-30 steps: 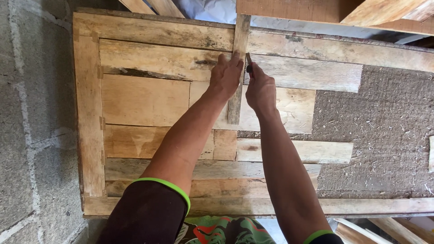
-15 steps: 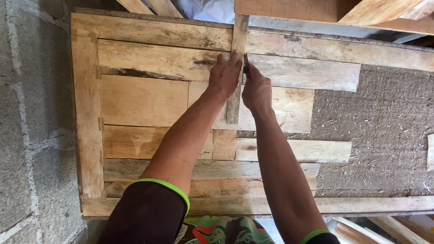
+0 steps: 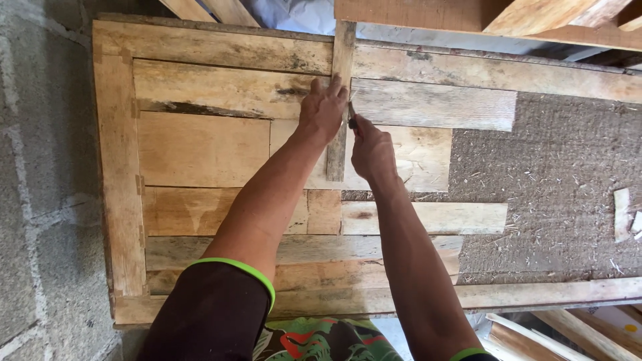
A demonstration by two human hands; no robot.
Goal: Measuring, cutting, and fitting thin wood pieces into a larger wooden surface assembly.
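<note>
Left hand (image 3: 323,109) presses flat, fingers released, on the narrow upright strip (image 3: 342,100) mid-panel (image 3: 200,150). Right hand (image 3: 372,150), just right of it, is clenched around a small dark tool (image 3: 352,119) touching the strip.

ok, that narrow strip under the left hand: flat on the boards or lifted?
Flat. The narrow strip lies across the boards, left hand pressing it.

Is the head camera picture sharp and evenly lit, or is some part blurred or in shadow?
Head view: soft, even daylight, no glare; the left hand, the right hand and the wooden panel look sharp; the small dark tool is too small to identify.
</note>
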